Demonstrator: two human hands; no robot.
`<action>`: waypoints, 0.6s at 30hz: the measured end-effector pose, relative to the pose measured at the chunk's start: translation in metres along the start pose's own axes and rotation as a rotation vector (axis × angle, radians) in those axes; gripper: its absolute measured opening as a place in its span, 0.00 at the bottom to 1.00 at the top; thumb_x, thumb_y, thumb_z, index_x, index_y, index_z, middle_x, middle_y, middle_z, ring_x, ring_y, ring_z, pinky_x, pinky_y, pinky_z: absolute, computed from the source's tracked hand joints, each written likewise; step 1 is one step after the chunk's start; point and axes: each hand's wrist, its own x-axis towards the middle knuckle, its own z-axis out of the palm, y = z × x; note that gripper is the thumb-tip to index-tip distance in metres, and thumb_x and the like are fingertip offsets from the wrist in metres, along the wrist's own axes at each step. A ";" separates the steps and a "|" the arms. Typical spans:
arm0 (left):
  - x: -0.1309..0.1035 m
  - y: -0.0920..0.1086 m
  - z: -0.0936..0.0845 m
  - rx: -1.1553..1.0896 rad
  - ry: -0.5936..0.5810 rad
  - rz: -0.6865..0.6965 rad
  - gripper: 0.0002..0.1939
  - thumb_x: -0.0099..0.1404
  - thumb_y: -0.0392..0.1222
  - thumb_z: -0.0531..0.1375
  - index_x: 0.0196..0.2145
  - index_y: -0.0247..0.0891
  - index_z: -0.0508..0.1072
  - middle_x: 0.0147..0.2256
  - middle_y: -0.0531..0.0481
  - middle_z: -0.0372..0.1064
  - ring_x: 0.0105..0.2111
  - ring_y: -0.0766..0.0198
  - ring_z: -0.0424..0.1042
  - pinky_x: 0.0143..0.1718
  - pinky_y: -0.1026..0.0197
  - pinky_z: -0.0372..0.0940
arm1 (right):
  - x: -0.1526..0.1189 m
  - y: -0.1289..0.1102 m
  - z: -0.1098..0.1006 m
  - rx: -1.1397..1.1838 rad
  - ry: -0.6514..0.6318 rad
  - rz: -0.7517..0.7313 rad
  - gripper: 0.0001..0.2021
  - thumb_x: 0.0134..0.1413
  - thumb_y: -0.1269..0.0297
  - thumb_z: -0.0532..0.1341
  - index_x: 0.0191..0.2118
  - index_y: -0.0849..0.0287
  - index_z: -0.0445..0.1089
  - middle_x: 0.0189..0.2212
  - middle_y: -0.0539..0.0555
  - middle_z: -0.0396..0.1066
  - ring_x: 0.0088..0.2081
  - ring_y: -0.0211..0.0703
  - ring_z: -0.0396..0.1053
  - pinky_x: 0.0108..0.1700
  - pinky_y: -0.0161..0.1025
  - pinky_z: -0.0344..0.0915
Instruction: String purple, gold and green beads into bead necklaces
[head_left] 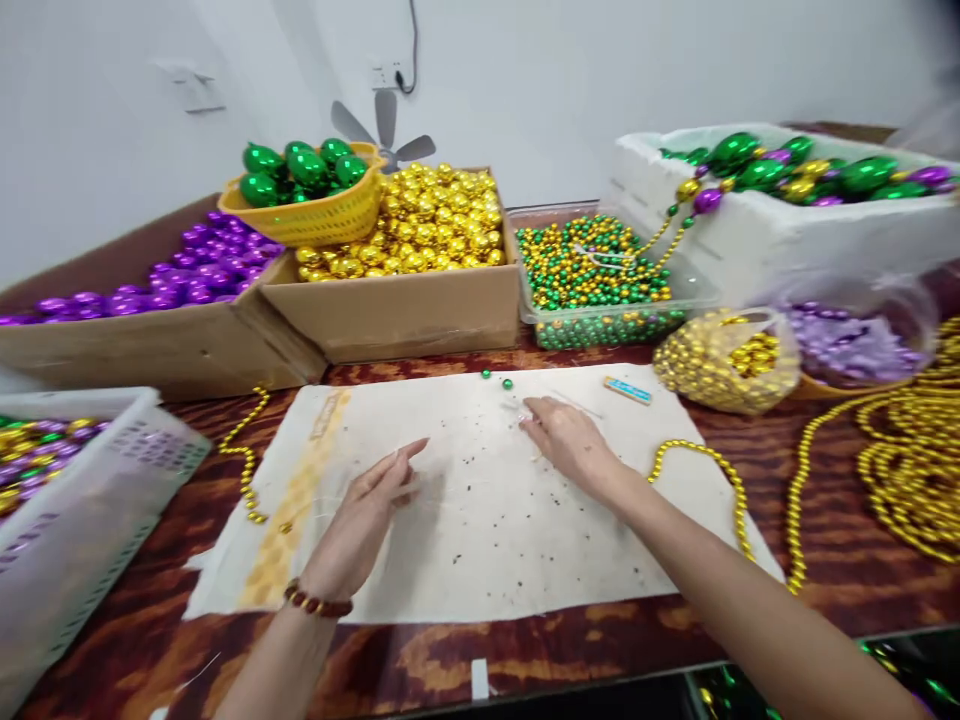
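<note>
My left hand [364, 515], with a brown bead bracelet at the wrist, hovers over the left part of a white cloth [435, 560]. Its index finger points forward and the fingers are apart; nothing shows in them. Farther forward, my right hand [570, 445] reaches to the cloth's upper middle with fingertips drawn together. A small, clear or whitish bit is at those fingertips, too blurred to name. Just beyond them lie two green beads [508, 384]. A small blue and orange packet [628, 390] is to the right of that hand. Dark specks dot the cloth.
Behind the cloth stand a box of purple balls [206, 335], a box of gold balls [397, 318], a yellow basket [315, 222] and a clear bin [600, 325]. A white basket [142, 480] flanks the left; gold bead strands [900, 470] and a foam box [825, 235] the right.
</note>
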 end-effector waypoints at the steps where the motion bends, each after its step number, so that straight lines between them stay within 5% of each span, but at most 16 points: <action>1: 0.002 -0.002 -0.001 0.100 0.039 0.047 0.24 0.64 0.57 0.56 0.54 0.45 0.71 0.50 0.43 0.66 0.51 0.53 0.62 0.52 0.51 0.57 | 0.003 0.023 -0.006 -0.038 0.025 0.075 0.17 0.65 0.61 0.52 0.57 0.58 0.63 0.50 0.58 0.71 0.47 0.48 0.71 0.42 0.39 0.63; 4: 0.006 -0.005 -0.002 0.348 0.118 0.169 0.24 0.64 0.58 0.54 0.53 0.47 0.73 0.52 0.45 0.66 0.54 0.51 0.61 0.57 0.48 0.52 | 0.009 0.090 -0.024 -0.146 0.076 0.269 0.16 0.65 0.59 0.52 0.53 0.60 0.66 0.45 0.62 0.74 0.43 0.53 0.72 0.38 0.41 0.62; 8: 0.011 -0.004 -0.003 0.558 0.185 0.273 0.24 0.65 0.59 0.52 0.53 0.49 0.72 0.47 0.46 0.68 0.50 0.51 0.62 0.56 0.45 0.52 | 0.006 0.142 -0.032 -0.215 0.089 0.281 0.14 0.64 0.57 0.53 0.47 0.56 0.70 0.43 0.57 0.73 0.43 0.49 0.70 0.37 0.38 0.60; 13: 0.008 0.009 -0.005 0.671 0.289 0.382 0.24 0.67 0.58 0.50 0.53 0.48 0.72 0.42 0.46 0.67 0.50 0.51 0.62 0.57 0.44 0.50 | -0.006 0.150 -0.016 -0.292 0.092 0.243 0.13 0.63 0.58 0.54 0.46 0.56 0.72 0.44 0.58 0.70 0.47 0.50 0.66 0.42 0.40 0.58; 18: -0.002 0.028 0.000 0.462 0.302 0.354 0.21 0.66 0.57 0.52 0.52 0.51 0.72 0.52 0.50 0.67 0.55 0.53 0.61 0.59 0.48 0.50 | -0.007 0.128 -0.012 -0.350 0.097 0.223 0.15 0.63 0.61 0.53 0.51 0.58 0.69 0.47 0.62 0.67 0.50 0.56 0.62 0.48 0.47 0.56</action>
